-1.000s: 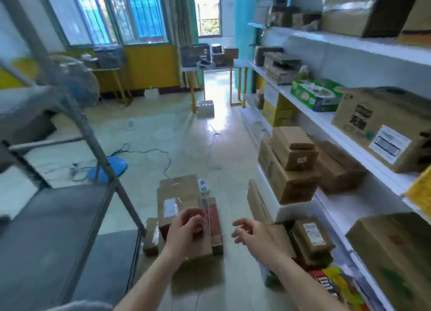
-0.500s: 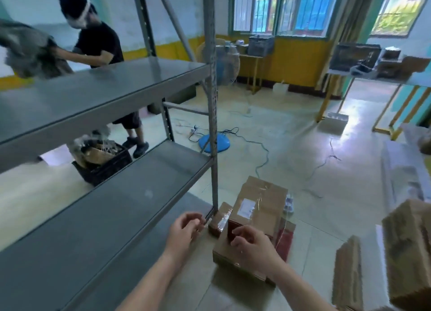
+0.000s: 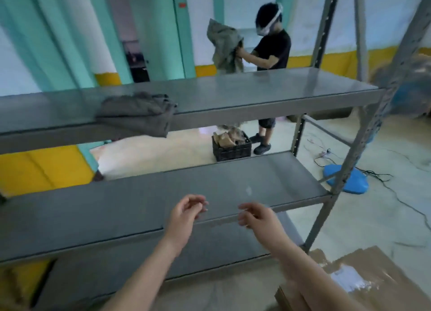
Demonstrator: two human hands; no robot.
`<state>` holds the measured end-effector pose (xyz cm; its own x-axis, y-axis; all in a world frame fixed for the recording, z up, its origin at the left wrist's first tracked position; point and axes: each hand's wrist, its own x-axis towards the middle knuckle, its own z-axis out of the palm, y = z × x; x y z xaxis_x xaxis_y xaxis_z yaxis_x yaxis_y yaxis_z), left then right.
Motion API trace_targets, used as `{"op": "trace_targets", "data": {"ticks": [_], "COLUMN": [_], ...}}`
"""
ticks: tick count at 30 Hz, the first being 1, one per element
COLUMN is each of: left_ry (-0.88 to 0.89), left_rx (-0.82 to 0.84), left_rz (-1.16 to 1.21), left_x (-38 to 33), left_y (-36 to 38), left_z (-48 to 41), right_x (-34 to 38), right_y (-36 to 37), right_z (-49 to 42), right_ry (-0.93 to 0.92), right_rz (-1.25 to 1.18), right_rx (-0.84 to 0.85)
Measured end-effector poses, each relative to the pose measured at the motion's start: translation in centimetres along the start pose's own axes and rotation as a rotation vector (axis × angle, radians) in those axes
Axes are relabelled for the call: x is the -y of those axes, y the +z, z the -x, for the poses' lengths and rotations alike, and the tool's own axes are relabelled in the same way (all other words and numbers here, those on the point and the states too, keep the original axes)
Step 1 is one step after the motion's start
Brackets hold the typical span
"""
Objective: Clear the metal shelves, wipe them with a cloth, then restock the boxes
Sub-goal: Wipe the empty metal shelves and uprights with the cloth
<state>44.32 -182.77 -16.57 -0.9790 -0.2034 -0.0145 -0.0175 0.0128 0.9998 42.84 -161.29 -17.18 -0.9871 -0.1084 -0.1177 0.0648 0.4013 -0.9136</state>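
Both hands are empty: left hand [image 3: 186, 214] and right hand [image 3: 258, 217] hover apart, fingers loosely curled, over the front edge of the middle tier of the metal shelves [image 3: 116, 208]. Folded grey cloth [image 3: 137, 112] on top tier, left side, draping over the front lip. Cardboard box [image 3: 363, 278] on floor, bottom right, beside the rack. Behind, a person [image 3: 272, 51] holds grey-green fabric [image 3: 225, 47]; black crate [image 3: 232, 148] by their feet.

- I judge this a storeroom.
- Grey metal shelves [image 3: 233, 187] on slotted uprights stand on a bare floor [image 3: 363, 224].
- A taped cardboard box [image 3: 384, 264] and a black crate [image 3: 232, 152] sit on it.
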Motion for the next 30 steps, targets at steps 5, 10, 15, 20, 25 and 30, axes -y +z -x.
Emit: {"op": "trace_targets", "data": {"ticks": [5,10,15,20,25,30], "left_ry": [0.322,0.604,0.551,0.394,0.407,0.346], "left_rx": [-0.234,-0.393,-0.286,-0.043,-0.053,0.043], "left_rz": [-0.109,-0.402,-1.141,-1.497,-1.413,-1.505], "left_x": [-8.2,-15.8,-19.3,-17.3,-16.9,-17.9], "left_y": [-9.5,-15.8,-19.3,-19.2,-19.5,-18.8], "left_z": [-3.3,-8.6,-16.2,-20.3,-20.3,-21.7], "right_x": [12.9,23.6,29.4,29.6,29.7,30.0], "right_y": [5.2,8.4,11.3,14.5,15.0,14.3], "right_z": [-4.9,-8.5,-13.5,-19.1,-20.8,-22.5], "right_ry": [-0.339,-0.660,-0.739,-0.623,-0.585,-0.564], "right_rz": [-0.035,0.059,0.316,0.683,0.954,0.999], "right_rx": [0.145,-0.010,-0.109,-0.043,-0.003,0.098]}}
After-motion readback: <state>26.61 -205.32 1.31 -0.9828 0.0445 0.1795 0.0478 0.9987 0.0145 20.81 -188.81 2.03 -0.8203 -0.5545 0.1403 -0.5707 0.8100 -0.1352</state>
